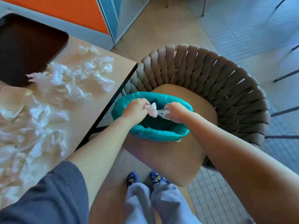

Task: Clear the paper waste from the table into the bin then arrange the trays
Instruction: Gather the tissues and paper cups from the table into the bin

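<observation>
A bin lined with a teal bag stands on a chair seat beside the table. Both my hands hover over its mouth. My left hand pinches a crumpled white paper wad. My right hand grips another scrap of white paper, partly hidden under its fingers. Many crumpled white papers lie scattered over the light wooden table to the left. A dark brown tray sits at the table's far left corner.
The woven rope-backed chair with a tan seat holds the bin, tight against the table's right edge. Metal chair legs stand on tiled floor at the right. An orange wall panel runs behind the table. My feet are below the seat.
</observation>
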{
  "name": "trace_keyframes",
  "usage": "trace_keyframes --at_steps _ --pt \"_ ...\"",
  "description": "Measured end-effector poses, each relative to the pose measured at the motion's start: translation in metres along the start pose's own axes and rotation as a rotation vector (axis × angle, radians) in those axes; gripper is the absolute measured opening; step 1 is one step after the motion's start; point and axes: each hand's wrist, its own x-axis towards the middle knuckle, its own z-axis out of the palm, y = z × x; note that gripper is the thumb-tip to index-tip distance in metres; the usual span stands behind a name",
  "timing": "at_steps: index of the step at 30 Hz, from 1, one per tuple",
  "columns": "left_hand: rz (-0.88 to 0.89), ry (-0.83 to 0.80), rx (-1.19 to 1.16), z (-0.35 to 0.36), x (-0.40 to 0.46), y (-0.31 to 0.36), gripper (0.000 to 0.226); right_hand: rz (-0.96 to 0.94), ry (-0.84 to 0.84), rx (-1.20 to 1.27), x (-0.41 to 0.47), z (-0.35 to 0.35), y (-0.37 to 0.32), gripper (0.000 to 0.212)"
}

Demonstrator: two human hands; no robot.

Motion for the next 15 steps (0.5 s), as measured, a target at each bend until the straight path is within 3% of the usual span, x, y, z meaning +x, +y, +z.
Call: trace_keyframes --at_steps 5,15 --pt "-0.014 -0.063 0.026 0.013 -0.008 -0.004 0.039 0.014 -0.002 -0.071 -0.001 0.004 0.017 0.039" --pt "-0.065 0.102 0.018 -0.034 -0.029 -0.001 0.034 -0.132 0.118 -0.033 0.007 -0.036 -0.015 0.032"
